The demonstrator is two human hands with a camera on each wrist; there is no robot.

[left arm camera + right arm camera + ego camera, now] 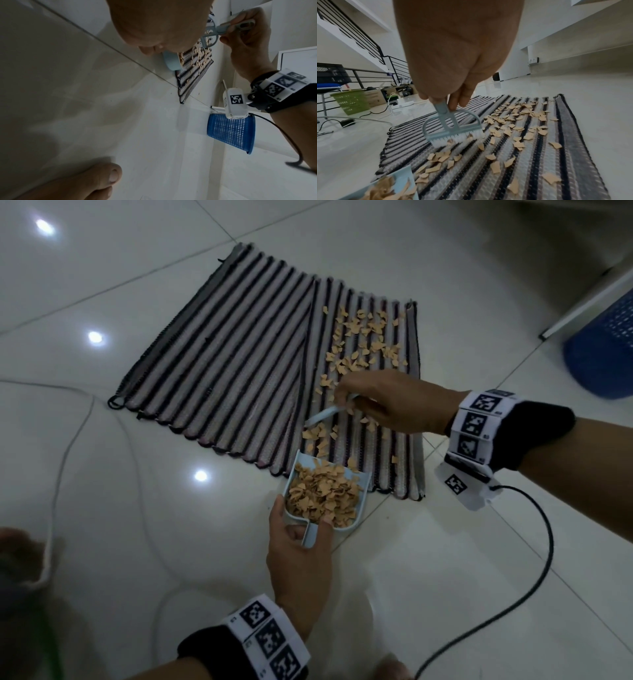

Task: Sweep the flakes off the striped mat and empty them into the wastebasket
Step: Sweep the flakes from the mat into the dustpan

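Item, our right hand (394, 402): fingers curled round the handle of a small pale-blue brush (453, 128), bristles down on the striped mat (222, 364) among the flakes (363, 337). Item, our left hand (298, 546): thumb and fingers gripping the short handle of a pale-blue dustpan (329, 491), whose open lip sits at the mat's near edge, just below the brush. Contents of the pan: a heaped load of flakes, filling most of it. Remaining on the mat: a loose scatter along the right-hand strip, thickest toward the far end, with a small cluster between the bristles and the pan lip; the broad left part of the mat shows none. We judge the sweeping roughly half done, and the emptying not yet begun. Item, blue mesh wastebasket (603, 350): standing on the tiled floor (137, 508) to the right, well apart from the mat, near a white panel edge. Edges: the scatter runs close to the mat's right border, so strokes there could push flakes onto the tile. Open room: bare tile lies between pan and basket; a black cable (534, 570) trails from our right wrist across that path.
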